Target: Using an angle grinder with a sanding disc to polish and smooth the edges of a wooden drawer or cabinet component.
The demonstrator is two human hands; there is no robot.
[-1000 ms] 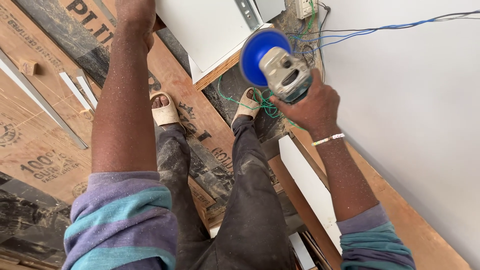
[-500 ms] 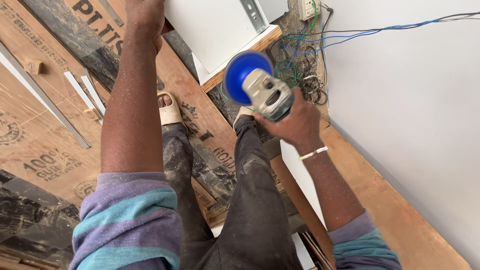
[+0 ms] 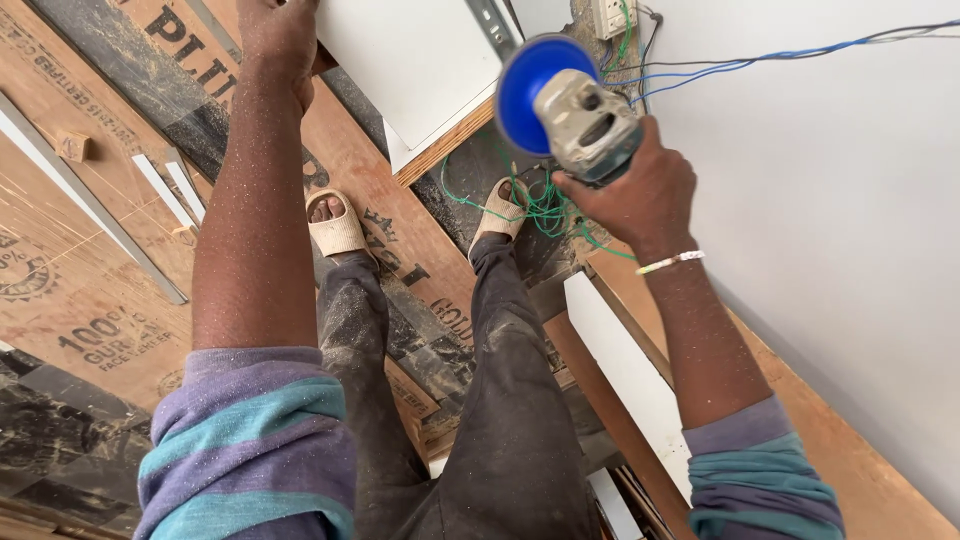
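Head view is showing the right hand (image 3: 640, 190) gripping an angle grinder (image 3: 570, 105) just right of the white panel (image 3: 420, 60); the left hand (image 3: 280, 35) is pressing the white panel's left edge, fingers hidden.

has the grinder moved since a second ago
Yes. The grinder in the right hand has gone up and leftward, nearer the white panel.
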